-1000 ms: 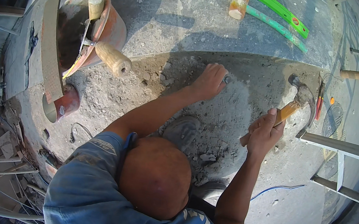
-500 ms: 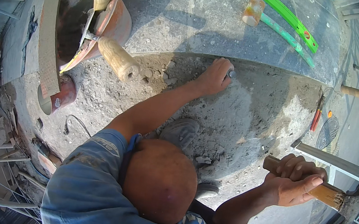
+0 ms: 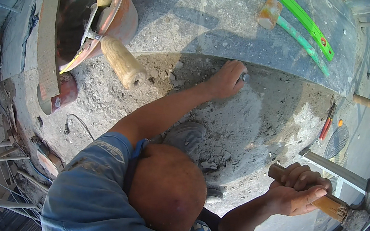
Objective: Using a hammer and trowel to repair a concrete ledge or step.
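My left hand (image 3: 226,79) is closed around a chisel (image 3: 245,77), of which only the round metal end shows. It rests by the broken edge of the grey tiled slab (image 3: 183,31), above rough rubble-strewn ground (image 3: 242,119). The chisel's tip is hidden behind my fingers. Over to the right, my right hand (image 3: 298,190) grips the wooden handle of a hammer (image 3: 334,207), held up and well apart from the chisel. The hammer's metal head points to the right, partly in the dark rim.
On the slab lie a mallet (image 3: 270,14) and a bright green level (image 3: 304,21). A dirty bucket (image 3: 127,13) with wooden-handled tools (image 3: 123,63) stands left, beside a long flat strip (image 3: 46,32) and a red container (image 3: 68,92). Red-handled pliers (image 3: 327,121) and a metal frame (image 3: 353,175) are right.
The hammer has dipped slightly in my right hand, its head a little lower and further left. My left hand keeps its grip by the slab edge; the view has shifted slightly.
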Demonstrator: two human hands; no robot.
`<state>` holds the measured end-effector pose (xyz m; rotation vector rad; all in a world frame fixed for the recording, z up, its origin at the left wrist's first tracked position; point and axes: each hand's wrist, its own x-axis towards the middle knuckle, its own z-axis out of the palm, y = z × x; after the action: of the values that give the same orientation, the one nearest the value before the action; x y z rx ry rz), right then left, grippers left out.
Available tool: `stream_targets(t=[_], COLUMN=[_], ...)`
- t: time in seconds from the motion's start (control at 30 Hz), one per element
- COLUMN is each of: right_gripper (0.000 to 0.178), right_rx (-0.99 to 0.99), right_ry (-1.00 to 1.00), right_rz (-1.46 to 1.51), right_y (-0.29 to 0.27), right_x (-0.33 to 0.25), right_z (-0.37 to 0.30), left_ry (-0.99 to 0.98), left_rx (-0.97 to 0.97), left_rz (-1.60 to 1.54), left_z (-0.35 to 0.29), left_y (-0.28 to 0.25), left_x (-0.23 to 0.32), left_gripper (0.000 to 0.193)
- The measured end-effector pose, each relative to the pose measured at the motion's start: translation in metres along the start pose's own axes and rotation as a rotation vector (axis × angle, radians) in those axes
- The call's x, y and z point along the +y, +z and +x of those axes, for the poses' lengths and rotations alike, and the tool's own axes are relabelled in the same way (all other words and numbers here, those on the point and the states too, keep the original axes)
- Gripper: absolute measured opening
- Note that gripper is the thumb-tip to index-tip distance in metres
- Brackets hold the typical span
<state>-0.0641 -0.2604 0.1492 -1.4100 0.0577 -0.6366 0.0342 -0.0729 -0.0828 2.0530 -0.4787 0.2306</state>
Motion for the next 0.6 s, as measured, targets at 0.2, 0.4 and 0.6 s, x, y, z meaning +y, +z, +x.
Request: stream_targets(t=[0.2, 0.4, 0.6], right_gripper=[0.028, 0.028, 0.031], right_rx=[-0.566, -0.108, 0.277], right_ry=[0.403, 0.496, -0.131], right_rz=[-0.733, -0.256, -0.072], right_y=[0.007, 0.015, 0.015], right_x=[0.128, 0.048, -0.018], right_z=[-0.076, -0.027, 0.014], left_ry=[0.027, 0.038, 0.023], left_rx=[0.003, -0.007, 0.044], left_rz=[0.019, 0.053, -0.039], left_z=[0.003, -0.001, -0.005], left_y=[0.002, 0.004, 0.003], left_x=[0.002, -0.006, -0.005], left_gripper=[0.027, 0.027, 0.028])
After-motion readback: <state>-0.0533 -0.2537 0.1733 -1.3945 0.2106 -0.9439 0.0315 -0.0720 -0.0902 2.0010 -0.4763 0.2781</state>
